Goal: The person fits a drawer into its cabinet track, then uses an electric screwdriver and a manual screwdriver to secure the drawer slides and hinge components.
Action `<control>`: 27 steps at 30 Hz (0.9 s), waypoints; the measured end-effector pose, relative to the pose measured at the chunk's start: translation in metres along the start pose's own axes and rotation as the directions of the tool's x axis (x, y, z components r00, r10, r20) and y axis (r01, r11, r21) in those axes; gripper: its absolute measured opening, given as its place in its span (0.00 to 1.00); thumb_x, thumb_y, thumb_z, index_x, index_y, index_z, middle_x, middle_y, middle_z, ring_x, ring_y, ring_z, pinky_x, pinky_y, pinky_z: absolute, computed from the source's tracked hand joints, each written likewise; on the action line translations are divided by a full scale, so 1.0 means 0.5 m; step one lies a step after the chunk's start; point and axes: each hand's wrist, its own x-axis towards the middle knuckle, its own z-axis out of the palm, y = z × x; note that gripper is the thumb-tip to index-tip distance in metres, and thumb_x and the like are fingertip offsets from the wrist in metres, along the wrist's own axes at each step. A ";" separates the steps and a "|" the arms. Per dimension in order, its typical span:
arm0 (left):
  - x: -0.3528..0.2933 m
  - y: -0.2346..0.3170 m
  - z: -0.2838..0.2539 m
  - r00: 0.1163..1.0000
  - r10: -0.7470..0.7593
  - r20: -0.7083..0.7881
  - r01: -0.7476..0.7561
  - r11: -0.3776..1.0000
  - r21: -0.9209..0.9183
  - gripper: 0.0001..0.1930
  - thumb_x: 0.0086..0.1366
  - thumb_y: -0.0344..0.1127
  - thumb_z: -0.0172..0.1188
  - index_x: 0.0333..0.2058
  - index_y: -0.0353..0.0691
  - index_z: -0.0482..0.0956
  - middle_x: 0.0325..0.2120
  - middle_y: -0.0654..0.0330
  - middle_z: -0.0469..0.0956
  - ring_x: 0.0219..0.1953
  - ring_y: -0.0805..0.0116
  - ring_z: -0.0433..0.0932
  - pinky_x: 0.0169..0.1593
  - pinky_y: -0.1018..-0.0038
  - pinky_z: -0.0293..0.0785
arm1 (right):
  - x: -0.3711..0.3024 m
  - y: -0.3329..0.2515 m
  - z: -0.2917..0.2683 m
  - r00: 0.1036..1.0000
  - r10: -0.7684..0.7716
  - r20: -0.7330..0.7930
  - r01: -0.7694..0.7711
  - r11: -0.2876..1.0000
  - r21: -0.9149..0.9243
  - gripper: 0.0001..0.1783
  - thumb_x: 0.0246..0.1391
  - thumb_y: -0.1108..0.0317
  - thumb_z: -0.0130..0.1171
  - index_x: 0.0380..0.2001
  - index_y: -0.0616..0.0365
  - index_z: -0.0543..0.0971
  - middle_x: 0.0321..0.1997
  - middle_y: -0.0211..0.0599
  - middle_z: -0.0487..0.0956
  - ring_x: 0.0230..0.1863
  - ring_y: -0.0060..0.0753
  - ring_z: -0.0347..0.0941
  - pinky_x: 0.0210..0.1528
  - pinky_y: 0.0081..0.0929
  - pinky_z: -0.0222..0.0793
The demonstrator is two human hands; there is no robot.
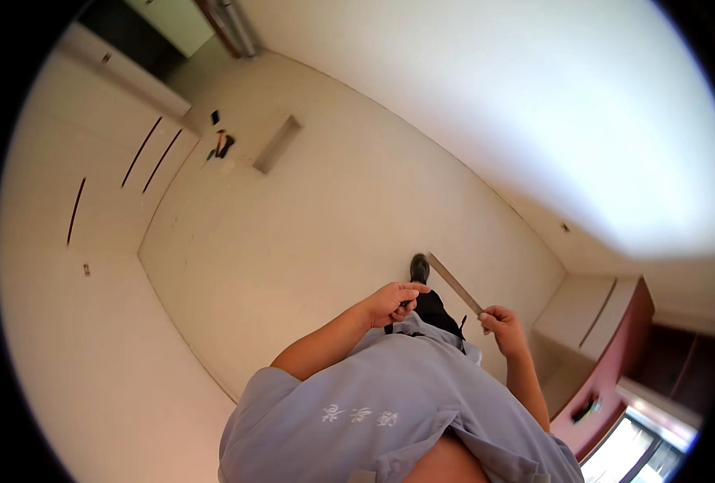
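Note:
My right hand (502, 330) is closed on one end of a long, flat, narrow greyish strip (456, 284), thumb on top. The strip slants away to the upper left, its far end near my black shoe (419, 268). My left hand (394, 304) is held in front of my waist, a little left of the strip and apart from it. Its index finger stretches toward the strip while the other fingers curl in. Something small and dark shows at those curled fingers, too small to name.
On the pale floor (317, 209) farther off lie a long narrow piece (277, 145), several hand tools (223, 145) and a small black object (215, 117). White cabinet fronts with dark slots (142, 153) stand at left. At right are a wall and a red-sided cabinet (615, 334).

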 end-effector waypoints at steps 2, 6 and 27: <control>-0.012 0.081 0.002 0.998 0.059 -0.023 -0.061 0.993 -0.100 0.21 0.79 0.34 0.47 0.66 0.40 0.73 0.21 0.69 0.70 0.17 0.82 0.56 0.21 0.82 0.53 | 0.110 -0.113 0.021 0.984 0.055 0.170 -0.046 0.997 -0.054 0.10 0.61 0.64 0.67 0.33 0.62 0.84 0.26 0.25 0.78 0.27 0.19 0.71 0.32 0.23 0.68; -0.074 0.235 -0.037 0.972 0.231 -0.047 -0.235 0.928 -0.290 0.24 0.77 0.32 0.48 0.70 0.42 0.69 0.20 0.69 0.67 0.18 0.81 0.54 0.21 0.81 0.53 | 0.317 -0.340 0.098 0.904 0.123 0.408 -0.045 0.980 -0.196 0.09 0.62 0.66 0.66 0.33 0.62 0.83 0.25 0.26 0.77 0.27 0.19 0.70 0.31 0.24 0.67; -0.341 0.826 -0.632 0.870 0.446 -0.211 -0.493 0.769 -0.408 0.28 0.76 0.29 0.45 0.73 0.42 0.63 0.22 0.68 0.71 0.19 0.81 0.57 0.22 0.82 0.52 | 0.865 -0.896 0.868 0.696 0.109 0.709 -0.243 0.966 0.090 0.10 0.60 0.66 0.66 0.31 0.62 0.81 0.20 0.30 0.72 0.21 0.22 0.63 0.25 0.25 0.56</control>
